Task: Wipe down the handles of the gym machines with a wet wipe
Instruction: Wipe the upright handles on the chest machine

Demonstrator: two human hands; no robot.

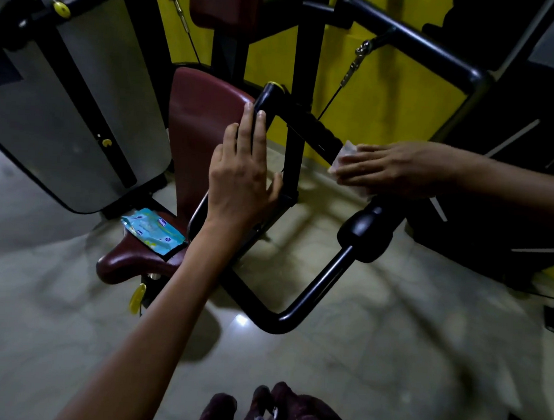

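At machine's black handle [309, 128], right hand [390, 169] pressed wet wipe [344, 155] on lower grip end, fingers fairly straight. Left hand [242, 172] flat, fingers straight against upper bend. Wipes pack [154, 230] sat on maroon seat [138, 260] edge; bare floor [390, 344] below.

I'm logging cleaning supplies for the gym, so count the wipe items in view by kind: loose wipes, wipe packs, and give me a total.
Loose wet wipe: 1, pressed on the black handle under the right hand
Wipe pack: 1, blue, lying on the maroon seat
Total: 2
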